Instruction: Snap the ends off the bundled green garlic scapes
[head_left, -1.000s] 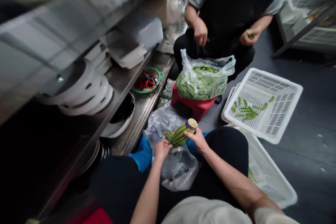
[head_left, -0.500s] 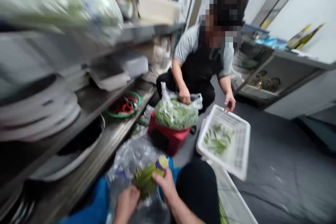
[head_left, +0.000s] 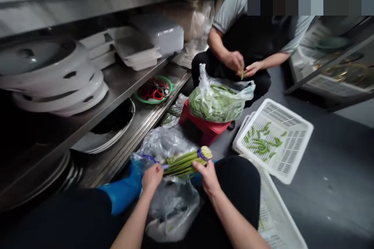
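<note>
Asparagus bundle (head_left: 187, 162): it lies across your lap over the clear plastic bag (head_left: 172, 202), cut ends up and to the right, tips down and to the left; keep it level so no spears slide out.
Clear plastic bag: it sags between your knees under the bundle; work over it so trimmings fall in, not on the floor.
Right hand (head_left: 208, 177): your fingers are closed round the cut-end side, just below the purple band (head_left: 201, 155); hold there firmly, it is your anchor.
Left hand (head_left: 152, 176): it is pinched on the tip end, seemingly on a second purple tie, though blur and plastic hide the grip; pull lightly, the tips bruise.
Purple band: it still circles the stalks near the cut ends; ease it off along the stems rather than snapping it.
</note>
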Motion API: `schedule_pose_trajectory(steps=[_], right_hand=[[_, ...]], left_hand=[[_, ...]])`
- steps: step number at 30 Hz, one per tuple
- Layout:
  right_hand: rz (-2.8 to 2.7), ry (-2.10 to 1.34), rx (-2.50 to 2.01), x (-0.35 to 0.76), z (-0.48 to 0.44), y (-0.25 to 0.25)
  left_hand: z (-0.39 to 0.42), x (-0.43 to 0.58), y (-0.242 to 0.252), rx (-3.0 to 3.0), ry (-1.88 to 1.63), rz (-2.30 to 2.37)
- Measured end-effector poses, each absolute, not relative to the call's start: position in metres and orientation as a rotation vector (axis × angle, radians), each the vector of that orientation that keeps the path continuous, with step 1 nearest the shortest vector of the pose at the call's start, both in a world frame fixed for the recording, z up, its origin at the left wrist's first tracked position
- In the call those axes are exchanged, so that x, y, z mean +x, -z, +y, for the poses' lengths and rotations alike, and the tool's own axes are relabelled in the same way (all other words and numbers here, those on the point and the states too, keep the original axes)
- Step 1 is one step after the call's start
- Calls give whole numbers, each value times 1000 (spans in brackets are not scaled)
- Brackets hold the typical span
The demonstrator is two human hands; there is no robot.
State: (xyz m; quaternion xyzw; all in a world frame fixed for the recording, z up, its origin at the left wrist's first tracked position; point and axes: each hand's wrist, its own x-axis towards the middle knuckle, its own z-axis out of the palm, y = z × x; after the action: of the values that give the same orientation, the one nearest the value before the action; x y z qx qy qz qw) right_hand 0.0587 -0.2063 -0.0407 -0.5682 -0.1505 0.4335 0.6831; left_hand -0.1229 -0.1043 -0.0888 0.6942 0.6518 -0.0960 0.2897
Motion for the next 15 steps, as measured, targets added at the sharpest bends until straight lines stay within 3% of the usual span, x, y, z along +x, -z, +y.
schedule_pose_trajectory(steps=[9, 15], right_hand=[[-450, -920, -1096, 88, -226, -11], [-564, -898, -1064, 86, -213, -57]], left_hand=[[-86, -142, 124, 1791, 587, 1772], [-103, -134, 134, 1896, 602, 1625]])
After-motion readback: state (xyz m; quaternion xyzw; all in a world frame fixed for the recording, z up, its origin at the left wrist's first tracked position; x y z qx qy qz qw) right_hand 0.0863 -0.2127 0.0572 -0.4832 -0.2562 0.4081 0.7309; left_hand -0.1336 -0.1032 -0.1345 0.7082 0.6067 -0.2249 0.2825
